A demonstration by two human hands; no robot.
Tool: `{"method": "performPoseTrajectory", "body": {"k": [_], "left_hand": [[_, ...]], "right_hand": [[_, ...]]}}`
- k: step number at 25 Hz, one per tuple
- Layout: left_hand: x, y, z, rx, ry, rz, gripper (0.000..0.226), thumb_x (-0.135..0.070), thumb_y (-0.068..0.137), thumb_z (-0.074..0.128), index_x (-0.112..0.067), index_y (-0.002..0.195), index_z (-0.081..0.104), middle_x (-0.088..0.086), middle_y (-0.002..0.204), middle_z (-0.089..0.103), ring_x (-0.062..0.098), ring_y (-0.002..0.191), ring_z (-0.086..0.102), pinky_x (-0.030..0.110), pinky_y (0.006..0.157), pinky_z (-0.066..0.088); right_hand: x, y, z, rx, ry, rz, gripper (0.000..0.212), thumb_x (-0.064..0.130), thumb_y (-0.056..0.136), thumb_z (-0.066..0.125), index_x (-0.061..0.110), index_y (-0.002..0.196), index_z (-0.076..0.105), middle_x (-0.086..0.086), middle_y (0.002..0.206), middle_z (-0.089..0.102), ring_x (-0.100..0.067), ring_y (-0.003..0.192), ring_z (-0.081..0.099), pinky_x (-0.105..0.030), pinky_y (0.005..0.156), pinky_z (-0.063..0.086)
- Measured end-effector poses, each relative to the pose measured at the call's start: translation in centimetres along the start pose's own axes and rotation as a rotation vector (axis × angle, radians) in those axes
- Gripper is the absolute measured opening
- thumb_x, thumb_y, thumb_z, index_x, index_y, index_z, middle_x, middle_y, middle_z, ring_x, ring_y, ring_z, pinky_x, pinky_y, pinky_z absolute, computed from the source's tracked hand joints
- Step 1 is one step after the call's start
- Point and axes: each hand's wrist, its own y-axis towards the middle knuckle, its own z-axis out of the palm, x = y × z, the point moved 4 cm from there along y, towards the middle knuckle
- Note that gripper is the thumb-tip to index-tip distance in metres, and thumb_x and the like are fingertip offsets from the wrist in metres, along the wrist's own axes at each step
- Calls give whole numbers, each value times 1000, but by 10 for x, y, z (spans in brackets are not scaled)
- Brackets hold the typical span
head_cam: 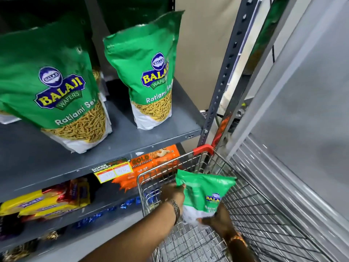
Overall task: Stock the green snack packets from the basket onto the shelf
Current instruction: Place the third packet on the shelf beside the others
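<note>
A green snack packet (pixel 203 191) is held over the wire basket (pixel 255 224) at the lower right. My left hand (pixel 172 194) grips its upper left edge and my right hand (pixel 220 219) grips its white bottom. On the grey shelf (pixel 120 140) two matching green packets stand upright: a large near one (pixel 56 87) at the left and another (pixel 149 72) at the middle right. More green packets sit dimly behind them.
A dark perforated shelf post (pixel 222 78) rises right of the shelf. Below it lie orange cookie packs (pixel 151 167), yellow biscuit packs (pixel 47 203) and a yellow price tag (pixel 113 172). A grey wall panel (pixel 302 110) closes the right side.
</note>
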Motion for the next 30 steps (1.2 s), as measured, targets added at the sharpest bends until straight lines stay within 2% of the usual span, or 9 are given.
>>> {"method": "performPoseTrajectory", "body": {"k": [4,8,10,13,16,20,24,27,30], "left_hand": [[-48,-77,-52,9,-118,100,15,-20,75,81,-16,88,75,-8,72,71,12,70,68,17,61,50],[-103,-137,-144,79,-407,315,16,-9,71,82,-4,85,77,8,84,79,18,78,72,29,77,56],[-132,-163,-204,22,-507,433,12,-3,72,80,0,82,75,10,79,79,16,70,70,28,72,56],[-166,-185,-292,-43,-598,578,2,2,80,70,1,81,71,4,72,77,3,57,64,13,54,50],[-181,-187,-371,-100,-668,654,5,1,84,66,4,84,70,9,77,74,3,57,62,13,54,51],[-197,-167,-457,-194,-723,659,19,1,86,64,-12,72,66,-8,60,73,-5,50,60,9,48,46],[-206,-133,-518,-271,-730,622,20,1,87,64,-15,75,63,-13,55,71,-7,49,61,7,47,45],[-209,-104,-544,-345,-753,563,9,-2,84,69,-10,85,64,-13,60,69,-4,55,60,6,49,45],[-211,-79,-551,-400,-756,523,28,-3,81,72,1,109,66,-9,68,68,-3,55,59,6,54,47]], "right_hand": [[52,-46,-14,-61,-141,-60,76,12,43,98,19,112,65,0,98,79,-24,95,73,-34,71,61],[156,-99,9,-78,-295,-182,88,38,24,101,30,105,67,13,92,79,-9,85,73,-29,70,60],[213,-124,49,-23,-320,-281,84,36,26,102,31,103,68,16,91,78,-4,80,72,-24,67,59],[273,-145,124,107,-285,-364,79,28,34,101,24,105,69,16,99,78,0,87,72,-20,73,57],[312,-148,201,168,-288,-431,74,19,43,100,14,109,68,7,104,78,-5,93,72,-22,76,59],[347,-141,298,232,-406,-518,61,33,48,95,24,102,69,13,95,78,7,86,69,-24,77,59],[361,-112,378,284,-444,-570,78,43,45,95,24,113,63,8,108,76,-6,99,71,-42,87,60],[374,-100,415,256,-452,-577,74,40,46,95,22,112,65,8,109,75,-7,97,70,-33,89,58],[387,-87,435,262,-453,-547,67,29,52,96,19,112,67,7,107,73,-5,96,65,-23,85,52]]}}
